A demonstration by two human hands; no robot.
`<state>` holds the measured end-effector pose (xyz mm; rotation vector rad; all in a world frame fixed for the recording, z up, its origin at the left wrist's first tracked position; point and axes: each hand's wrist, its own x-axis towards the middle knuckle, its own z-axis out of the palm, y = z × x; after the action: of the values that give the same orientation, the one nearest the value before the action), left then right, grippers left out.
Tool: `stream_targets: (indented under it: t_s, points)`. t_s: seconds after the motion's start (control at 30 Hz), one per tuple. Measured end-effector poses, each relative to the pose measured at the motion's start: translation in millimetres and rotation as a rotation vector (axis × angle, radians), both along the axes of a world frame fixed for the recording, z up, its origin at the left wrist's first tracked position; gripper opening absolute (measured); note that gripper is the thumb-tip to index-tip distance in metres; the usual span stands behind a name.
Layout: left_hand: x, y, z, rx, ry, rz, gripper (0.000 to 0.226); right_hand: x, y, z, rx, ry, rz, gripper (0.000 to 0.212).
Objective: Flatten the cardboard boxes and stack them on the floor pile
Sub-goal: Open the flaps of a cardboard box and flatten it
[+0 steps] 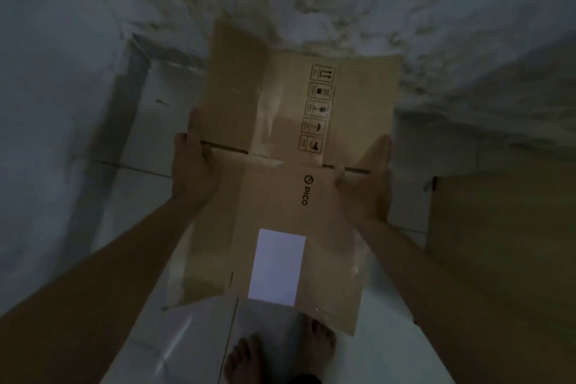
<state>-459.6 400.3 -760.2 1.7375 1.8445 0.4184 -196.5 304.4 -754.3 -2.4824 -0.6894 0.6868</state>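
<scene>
A flattened brown cardboard box (280,184) with a PICO logo, handling symbols and a white label hangs in the air in front of me, above the tiled floor. My left hand (193,165) grips its left edge at the flap slit, thumb on top and fingers behind. Over on the right edge, my right hand (371,184) holds it the same way, thumb across the top face. More flat brown cardboard (498,243) lies on the floor at the right, partly cut off by the frame edge.
My bare feet (249,362) stand on white floor tiles below the box. A stained, rough wall (343,3) rises just beyond the box. A dark strip (134,93) runs along the floor at the left. The scene is dim.
</scene>
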Motion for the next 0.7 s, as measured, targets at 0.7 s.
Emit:
stream_targets:
  t_s: [0.7]
  points:
    - [42, 16, -152, -0.549, 0.164, 0.039, 0.093, 35, -23, -167, -0.423, 0.0, 0.099, 0.063]
